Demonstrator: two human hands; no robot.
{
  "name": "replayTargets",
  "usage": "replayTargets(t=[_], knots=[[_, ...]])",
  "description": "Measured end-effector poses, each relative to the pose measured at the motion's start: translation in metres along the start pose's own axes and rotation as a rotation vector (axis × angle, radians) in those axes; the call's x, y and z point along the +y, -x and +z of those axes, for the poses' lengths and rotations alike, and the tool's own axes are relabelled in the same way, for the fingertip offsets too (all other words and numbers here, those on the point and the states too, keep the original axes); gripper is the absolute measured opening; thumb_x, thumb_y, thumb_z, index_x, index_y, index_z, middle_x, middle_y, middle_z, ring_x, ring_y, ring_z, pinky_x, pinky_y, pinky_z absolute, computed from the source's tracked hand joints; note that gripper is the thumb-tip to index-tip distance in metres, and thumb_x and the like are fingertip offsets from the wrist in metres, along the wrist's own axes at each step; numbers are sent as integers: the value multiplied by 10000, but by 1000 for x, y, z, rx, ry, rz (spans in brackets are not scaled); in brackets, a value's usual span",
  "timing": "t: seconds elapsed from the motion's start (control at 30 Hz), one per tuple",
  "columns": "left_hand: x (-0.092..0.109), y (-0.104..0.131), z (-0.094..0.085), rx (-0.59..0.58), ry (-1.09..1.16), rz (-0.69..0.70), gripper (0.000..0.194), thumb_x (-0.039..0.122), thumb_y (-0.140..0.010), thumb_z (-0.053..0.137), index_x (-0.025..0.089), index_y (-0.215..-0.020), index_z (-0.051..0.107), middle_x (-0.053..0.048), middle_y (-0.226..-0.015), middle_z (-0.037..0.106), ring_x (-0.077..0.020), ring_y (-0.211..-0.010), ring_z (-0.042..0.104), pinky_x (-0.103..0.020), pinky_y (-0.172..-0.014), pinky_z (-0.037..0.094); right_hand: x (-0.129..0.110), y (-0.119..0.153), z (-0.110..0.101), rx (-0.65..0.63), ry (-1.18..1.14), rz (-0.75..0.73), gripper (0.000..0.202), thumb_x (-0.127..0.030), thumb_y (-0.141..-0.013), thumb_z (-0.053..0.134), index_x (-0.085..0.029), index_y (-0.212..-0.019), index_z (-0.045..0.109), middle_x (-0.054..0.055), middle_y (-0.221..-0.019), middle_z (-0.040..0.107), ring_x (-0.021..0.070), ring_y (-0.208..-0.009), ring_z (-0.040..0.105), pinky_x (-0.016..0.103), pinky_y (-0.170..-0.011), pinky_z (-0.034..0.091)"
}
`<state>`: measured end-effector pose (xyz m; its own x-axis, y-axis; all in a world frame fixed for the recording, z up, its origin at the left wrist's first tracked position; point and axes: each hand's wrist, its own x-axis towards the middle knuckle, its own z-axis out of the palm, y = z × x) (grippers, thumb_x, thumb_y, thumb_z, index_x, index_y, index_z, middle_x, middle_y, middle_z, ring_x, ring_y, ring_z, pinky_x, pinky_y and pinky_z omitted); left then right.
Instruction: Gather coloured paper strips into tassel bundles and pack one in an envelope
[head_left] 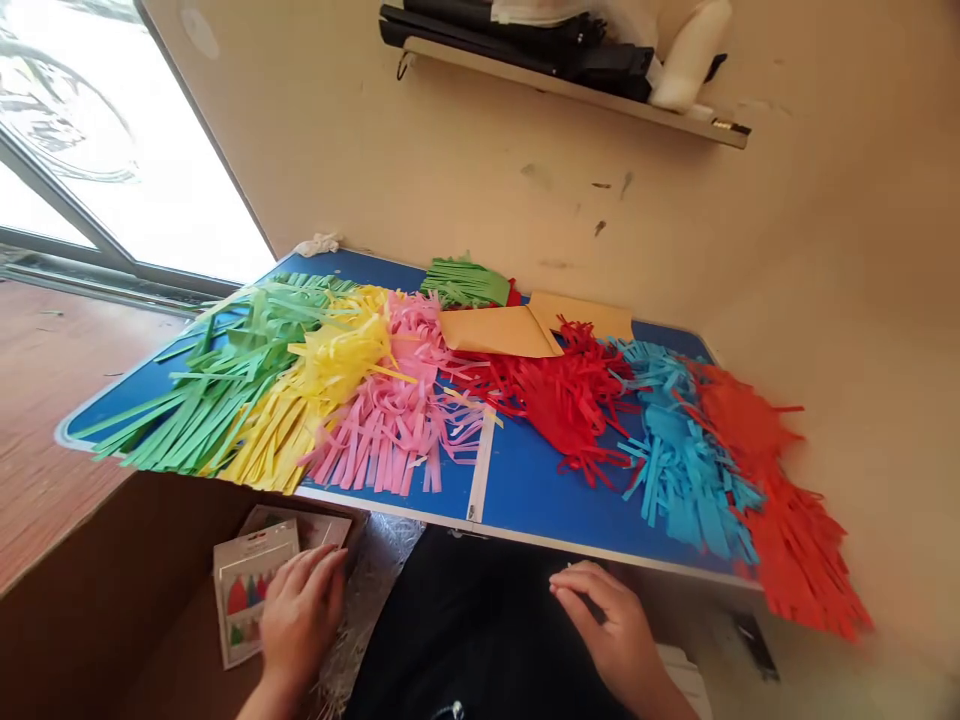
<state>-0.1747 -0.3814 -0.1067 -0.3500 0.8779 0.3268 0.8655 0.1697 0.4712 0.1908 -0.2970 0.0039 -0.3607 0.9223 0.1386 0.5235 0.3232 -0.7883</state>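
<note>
My left hand (pixel 304 610) is above the cardboard box at the lower left, its fingers loosely bent and nothing seen in them. Beside and partly behind it is a flat white packet (pixel 244 580) printed with coloured tassels. My right hand (pixel 607 620) hovers before the table's front edge, over my dark-clad lap. Its thumb and fingertips come together; whether something small is between them is hard to see. Fringed paper tassels lie across the table: green (pixel 225 390), yellow (pixel 330 350), pink (pixel 397 420), red (pixel 562 390), blue (pixel 682 470) and orange-red (pixel 795 520), the last hanging over the right edge.
A blue folding table (pixel 525 480) stands against the wall. Tan envelopes (pixel 499 330) and a green fringed bundle (pixel 465 283) lie at its back. The cardboard box (pixel 75 570) is at lower left. Overhead, a wall shelf (pixel 570 85) holds dark items and a white bottle (pixel 690 55).
</note>
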Motion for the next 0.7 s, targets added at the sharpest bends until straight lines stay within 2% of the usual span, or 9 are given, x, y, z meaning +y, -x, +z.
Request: replayTargets(t=[0.1,0.2,0.3,0.43,0.47,0.5,0.57,0.63,0.7], knots=[[17,-15,35,-146,-39,44,299,187,-900,439,265,-861,725,-1,-896,747,-185,-897,691,-287,-831,547,-5,-2,8,-50,51,-110,142,-272,-924,581,-256,-901,720,27,-819,728,181,-754,690,280,-741,565],[19,-43,41,-228,-162,-46,309,111,-854,439,197,-966,714,-86,-965,721,-262,-986,654,-375,-868,530,-4,-1,12,-61,84,-196,125,-263,-933,579,-258,-918,702,7,-809,721,165,-731,682,279,-752,558],[11,-55,23,-237,-300,-209,394,100,-868,365,59,-1164,622,-229,-1143,630,-336,-1021,628,-445,-825,524,0,0,13,-56,97,-240,119,-260,-942,573,-258,-935,692,-1,-816,722,162,-732,682,277,-754,553],[8,-15,-7,-226,-410,-327,563,206,-910,368,48,-1450,346,-297,-1483,353,-402,-1217,535,-471,-885,494,5,-1,13,-47,111,-251,114,-254,-946,574,-264,-951,688,-3,-843,728,165,-755,688,272,-746,549],[7,0,-14,-234,-428,-378,609,232,-908,378,22,-1472,284,-326,-1470,361,-420,-1221,534,-481,-862,500,7,-1,13,-49,114,-251,113,-254,-945,576,-266,-959,687,-2,-851,729,166,-762,689,272,-744,549],[4,14,-21,-261,-440,-448,620,231,-896,384,8,-1466,285,-332,-1381,472,-417,-1157,584,-478,-815,511,8,-1,12,-51,115,-249,114,-254,-945,575,-266,-965,686,-1,-854,730,168,-766,690,272,-742,549],[-6,34,-34,-467,-385,-578,572,217,-873,392,159,-1443,378,-208,-1174,668,-356,-987,681,-434,-756,516,9,-1,12,-50,116,-236,118,-254,-948,570,-264,-966,686,1,-847,730,168,-763,691,275,-745,550],[-22,39,-47,-620,-310,-594,538,208,-862,386,250,-1396,439,-136,-1088,719,-325,-932,700,-411,-755,501,10,-2,11,-64,126,-228,126,-256,-953,563,-261,-958,689,3,-837,729,168,-751,690,279,-736,549],[-37,35,-59,-679,-272,-584,550,216,-847,406,248,-1394,439,-140,-1091,722,-342,-932,695,-417,-745,486,9,-4,11,-97,140,-247,129,-256,-951,564,-258,-958,693,6,-837,730,172,-747,686,287,-727,547]])
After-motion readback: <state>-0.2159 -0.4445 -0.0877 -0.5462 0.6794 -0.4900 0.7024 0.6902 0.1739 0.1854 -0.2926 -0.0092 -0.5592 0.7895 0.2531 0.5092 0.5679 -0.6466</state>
